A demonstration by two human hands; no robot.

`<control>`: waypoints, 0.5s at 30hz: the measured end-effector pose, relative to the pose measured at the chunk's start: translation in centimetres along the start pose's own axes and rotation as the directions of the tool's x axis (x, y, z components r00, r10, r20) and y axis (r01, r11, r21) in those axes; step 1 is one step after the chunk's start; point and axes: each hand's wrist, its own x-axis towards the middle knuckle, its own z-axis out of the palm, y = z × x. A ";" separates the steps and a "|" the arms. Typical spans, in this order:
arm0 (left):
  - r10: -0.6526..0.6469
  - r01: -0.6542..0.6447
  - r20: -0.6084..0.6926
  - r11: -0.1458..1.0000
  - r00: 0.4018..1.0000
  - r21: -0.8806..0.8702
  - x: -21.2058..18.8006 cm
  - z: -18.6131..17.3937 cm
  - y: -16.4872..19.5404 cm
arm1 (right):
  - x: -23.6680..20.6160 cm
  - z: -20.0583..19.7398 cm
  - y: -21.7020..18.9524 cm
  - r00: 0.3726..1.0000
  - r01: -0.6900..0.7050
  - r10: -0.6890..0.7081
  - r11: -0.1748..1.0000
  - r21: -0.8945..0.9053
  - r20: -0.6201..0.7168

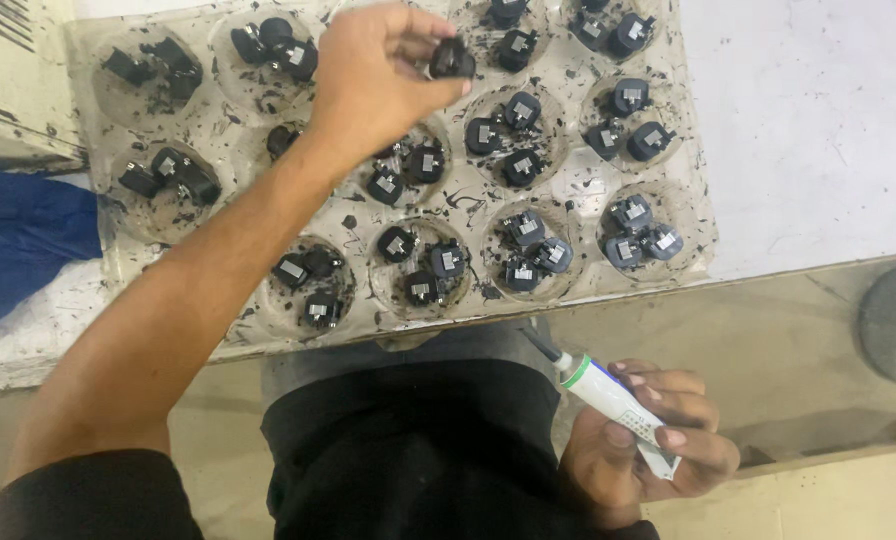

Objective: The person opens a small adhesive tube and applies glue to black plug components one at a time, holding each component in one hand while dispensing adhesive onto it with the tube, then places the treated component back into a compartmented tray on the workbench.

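While my left hand (pixel 378 80) pinches a black plug part (pixel 452 60), seemingly clear of the tray (pixel 693 215), my right hand (pixel 648 440), at five o'clock, grips a white pen-like tool (pixel 608 395).

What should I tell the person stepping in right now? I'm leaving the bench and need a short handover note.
Left hand: raised over the tray, a small black part pinched in its fingertips.
Right hand: low, near the lap, grip closed round a white pen-like tool, dark tip pointing up toward the tray.
Clear plastic tray: on the white bench, its round pockets holding small groups of black parts with metal tabs.
Done or left: cannot tell which parts have been worked; they look alike. One part is out of the tray, in hand.
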 end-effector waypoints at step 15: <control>0.000 -0.015 0.020 0.668 1.000 0.744 9.0 5.7 -3.1 | 0.1 -1.9 1.7 0.997 0.034 -0.028 0.996 -0.088 0.068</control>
